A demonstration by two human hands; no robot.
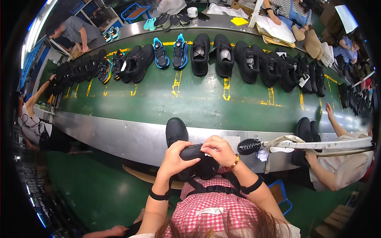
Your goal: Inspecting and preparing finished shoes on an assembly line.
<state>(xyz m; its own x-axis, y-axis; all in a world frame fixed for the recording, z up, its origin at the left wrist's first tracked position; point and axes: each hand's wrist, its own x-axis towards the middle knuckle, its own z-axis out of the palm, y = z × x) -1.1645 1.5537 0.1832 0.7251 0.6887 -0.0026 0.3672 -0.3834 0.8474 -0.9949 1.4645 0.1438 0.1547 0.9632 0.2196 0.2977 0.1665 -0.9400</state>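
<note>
Clearly, left hand grips one black shoe; right hand pinches at it; two blue-trimmed shoes stand beyond.

Lettering shows on the white tub, blue panel and white patch.

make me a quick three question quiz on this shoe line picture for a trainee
1. True or false: the wearer's left hand grips a black shoe.
2. What colour are the markings on the green surface?
A) red
B) yellow
C) white
3. Fill in: the wearer's gold-coloured bracelet is on the ____ wrist.

Key: 1 true; 2 B; 3 right
</note>
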